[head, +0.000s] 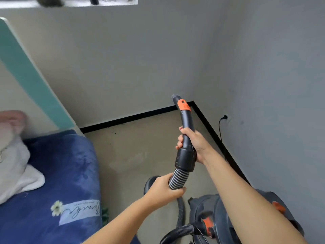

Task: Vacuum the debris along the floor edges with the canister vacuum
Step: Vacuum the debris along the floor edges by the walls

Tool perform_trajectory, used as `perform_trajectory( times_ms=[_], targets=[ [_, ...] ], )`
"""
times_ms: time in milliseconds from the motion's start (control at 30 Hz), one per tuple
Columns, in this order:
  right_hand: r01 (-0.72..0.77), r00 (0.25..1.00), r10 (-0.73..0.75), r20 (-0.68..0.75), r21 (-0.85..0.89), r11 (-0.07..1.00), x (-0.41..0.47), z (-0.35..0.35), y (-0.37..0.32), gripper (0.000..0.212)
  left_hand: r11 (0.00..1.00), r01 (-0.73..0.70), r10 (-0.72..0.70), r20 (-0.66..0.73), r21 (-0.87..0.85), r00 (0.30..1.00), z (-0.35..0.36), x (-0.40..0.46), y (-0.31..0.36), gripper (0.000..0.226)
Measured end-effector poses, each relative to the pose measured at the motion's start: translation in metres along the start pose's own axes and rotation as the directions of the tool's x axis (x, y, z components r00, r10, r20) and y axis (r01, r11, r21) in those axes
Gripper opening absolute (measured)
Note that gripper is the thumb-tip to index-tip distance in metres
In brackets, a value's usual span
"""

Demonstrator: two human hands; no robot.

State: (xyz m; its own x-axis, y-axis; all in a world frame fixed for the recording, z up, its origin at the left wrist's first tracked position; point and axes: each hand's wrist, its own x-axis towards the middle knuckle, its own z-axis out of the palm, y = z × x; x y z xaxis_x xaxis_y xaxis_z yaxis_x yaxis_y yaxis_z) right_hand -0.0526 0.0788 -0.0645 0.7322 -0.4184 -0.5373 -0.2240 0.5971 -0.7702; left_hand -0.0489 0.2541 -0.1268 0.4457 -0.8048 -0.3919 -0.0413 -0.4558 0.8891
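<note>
My right hand (194, 144) grips the black vacuum handle (186, 124), whose orange-collared nozzle tip (176, 97) points up toward the room corner, lifted off the floor. My left hand (164, 188) holds the ribbed grey hose (178, 178) just below the handle's cuff. The dark canister vacuum (209, 213) with orange parts sits on the floor at the bottom right, partly hidden by my right forearm. Dark specks of debris (115, 132) lie on the beige floor near the black baseboard (131, 118) of the far wall.
A bed with a blue floral cover (61, 173) and white cloth (15, 166) fills the left side. A power cord (219, 127) runs from a socket on the right wall down to the floor. Walls meet in a corner ahead.
</note>
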Motion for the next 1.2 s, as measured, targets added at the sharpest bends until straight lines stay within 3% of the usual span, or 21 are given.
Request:
perform_trajectory(
  times_ms=[100,233,333,467,600,933,1200],
  targets=[
    [-0.089,0.995,0.090,0.037,-0.043,0.995,0.041,0.046,0.005,0.011,0.994,0.072,-0.069,0.029,-0.088,0.997,-0.044,0.012,-0.019,0.033],
    [-0.151,0.986,0.160,0.042,-0.161,0.975,0.095,0.098,0.011,0.010,0.984,0.111,-0.122,-0.075,-0.137,0.990,-0.094,0.028,-0.042,0.022],
    [-0.160,0.986,0.165,-0.002,-0.248,0.955,0.131,0.129,0.018,0.012,0.984,0.097,-0.125,-0.188,-0.148,0.974,-0.121,0.045,-0.045,0.017],
    [-0.148,0.988,0.132,-0.075,-0.297,0.943,0.178,0.155,0.019,0.013,0.970,0.123,-0.172,-0.232,-0.211,0.957,-0.152,0.079,-0.046,0.022],
    [-0.154,0.987,0.128,-0.097,-0.337,0.929,0.222,0.164,0.011,0.014,0.960,0.159,-0.208,-0.210,-0.229,0.955,-0.180,0.117,-0.047,0.017],
    [-0.182,0.954,0.290,0.074,-0.627,0.758,0.381,0.175,0.016,0.012,0.834,0.231,-0.388,-0.236,-0.502,0.891,-0.202,0.249,-0.082,0.011],
    [-0.310,0.943,0.321,-0.093,-0.600,0.738,0.514,0.142,0.120,0.010,0.799,0.346,-0.486,-0.190,-0.492,0.853,-0.215,0.346,-0.209,0.020]
  ],
)
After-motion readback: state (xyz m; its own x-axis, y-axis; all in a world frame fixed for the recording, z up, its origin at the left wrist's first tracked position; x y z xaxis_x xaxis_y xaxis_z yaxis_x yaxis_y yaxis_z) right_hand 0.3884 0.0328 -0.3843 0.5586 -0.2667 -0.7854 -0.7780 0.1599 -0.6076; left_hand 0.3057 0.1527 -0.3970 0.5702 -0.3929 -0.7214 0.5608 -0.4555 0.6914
